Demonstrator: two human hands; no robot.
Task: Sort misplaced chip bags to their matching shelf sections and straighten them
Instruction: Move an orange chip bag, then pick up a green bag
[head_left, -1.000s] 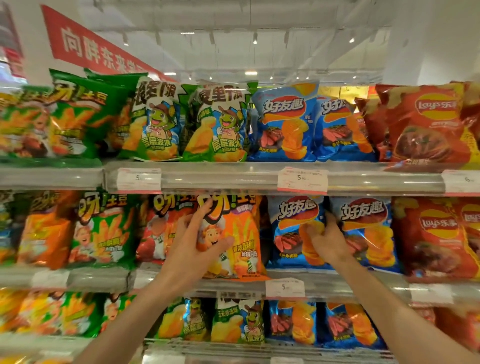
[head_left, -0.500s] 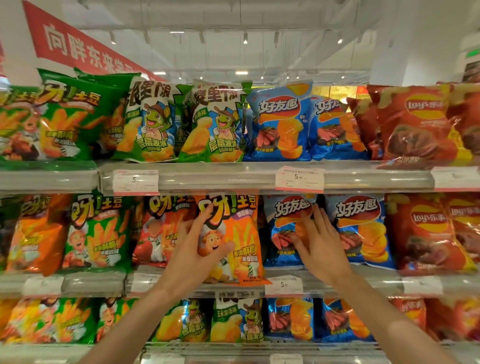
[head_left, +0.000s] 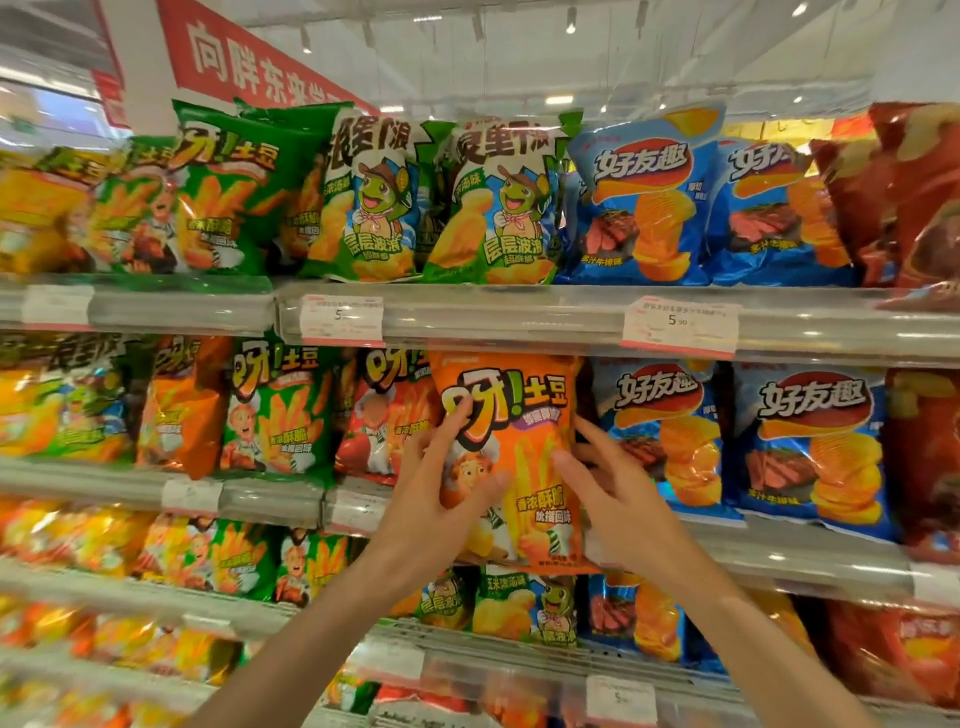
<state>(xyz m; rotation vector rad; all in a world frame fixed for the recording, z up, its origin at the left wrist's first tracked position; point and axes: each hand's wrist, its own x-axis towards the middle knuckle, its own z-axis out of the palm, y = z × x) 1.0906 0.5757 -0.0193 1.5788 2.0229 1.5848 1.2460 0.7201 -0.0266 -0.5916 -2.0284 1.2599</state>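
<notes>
An orange chip bag (head_left: 524, 415) stands upright at the front of the middle shelf (head_left: 779, 556), between a red bag (head_left: 384, 421) and a blue bag (head_left: 660, 431). My left hand (head_left: 441, 493) grips its left edge, fingers over the front. On the bag's right edge lies my right hand (head_left: 608, 493), fingers spread against it. Both hands hold the orange bag from the two sides.
The top shelf carries green bags (head_left: 228, 192), turtle-print bags (head_left: 498, 208), blue bags (head_left: 644, 202) and red bags (head_left: 924, 197). Another blue bag (head_left: 810, 447) stands right of my hands. Price tags (head_left: 680, 325) hang on the shelf rails. Lower shelves hold more bags.
My right hand has left the blue bag and moved left onto the orange bag's right edge. The orange bag now stands straighter. The view has shifted to the left.
</notes>
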